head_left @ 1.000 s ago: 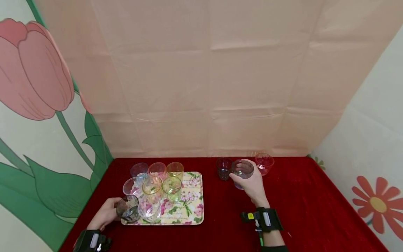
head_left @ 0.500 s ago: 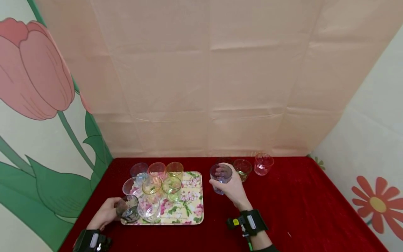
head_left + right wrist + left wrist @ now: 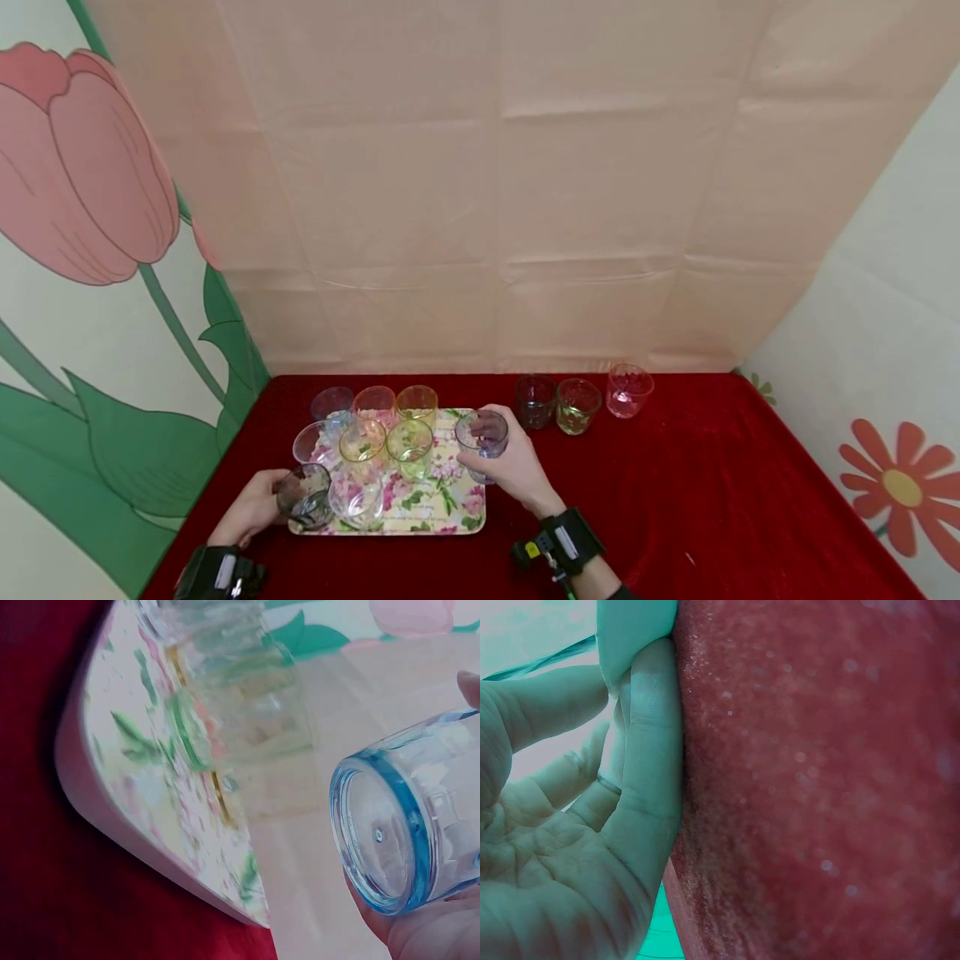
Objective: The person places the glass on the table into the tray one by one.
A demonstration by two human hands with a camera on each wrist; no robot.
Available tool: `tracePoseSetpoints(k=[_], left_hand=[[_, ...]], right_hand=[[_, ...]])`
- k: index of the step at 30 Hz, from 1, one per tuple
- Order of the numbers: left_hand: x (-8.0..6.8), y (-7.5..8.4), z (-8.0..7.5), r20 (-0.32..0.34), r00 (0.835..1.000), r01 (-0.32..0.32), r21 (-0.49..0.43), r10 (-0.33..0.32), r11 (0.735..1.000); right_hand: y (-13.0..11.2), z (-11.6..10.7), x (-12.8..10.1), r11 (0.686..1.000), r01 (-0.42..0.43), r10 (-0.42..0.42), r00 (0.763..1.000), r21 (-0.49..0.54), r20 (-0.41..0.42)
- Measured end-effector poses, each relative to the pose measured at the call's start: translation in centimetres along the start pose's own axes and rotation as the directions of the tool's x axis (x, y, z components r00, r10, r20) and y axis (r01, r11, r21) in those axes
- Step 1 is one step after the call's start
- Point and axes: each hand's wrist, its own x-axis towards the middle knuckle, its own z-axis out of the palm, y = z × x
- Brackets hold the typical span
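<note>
On a red velvety worktop (image 3: 712, 500) lies a rectangular floral-printed tray (image 3: 457, 508) of clear tinted tumblers, the right hand (image 3: 517, 471) curled around a bluish ribbed glass (image 3: 482, 435) above its right edge, the left hand (image 3: 251, 508) gripping a smoky glass (image 3: 303, 497) at its near-left corner.

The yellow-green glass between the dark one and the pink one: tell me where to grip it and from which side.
Grip the yellow-green glass round its side wall, coming from the near side: it stands upright and neighbours flank it left and right.
</note>
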Motion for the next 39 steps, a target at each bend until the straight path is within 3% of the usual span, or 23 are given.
tracePoseSetpoints(k=[9, 20, 26, 34, 39], left_hand=[[0.0, 0.0, 0.0, 0.009, 1.0, -0.008, -0.005, 0.008, 1.0], [0.0, -0.1, 0.2, -0.032, 0.999, 0.01, 0.022, -0.009, 1.0], [0.0, 0.0, 0.3, -0.042, 0.999, -0.003, 0.017, 0.004, 1.0], [-0.1, 0.1, 0.4, -0.052, 0.999, -0.004, 0.024, 0.006, 1.0], [-0.1, 0.0, 0.3, -0.037, 0.999, -0.001, 0.011, 0.001, 1.0]], right_hand=[[0.0, 1.9, -0.2, 0.996, -0.01, 0.01, 1.0, -0.091, -0.002], [0.3, 3.5, -0.8, 0.993, -0.058, 0.078, 0.98, -0.107, 0.185], [0.4, 3.9, -1.2, 0.991, -0.027, 0.056, 0.973, -0.133, 0.222], [0.6, 4.3, -1.2, 0.98, -0.06, 0.114, 0.949, -0.188, 0.293], [1.1, 4.7, -1.2, 0.965, -0.041, 0.119, 0.949, -0.259, 0.291]])
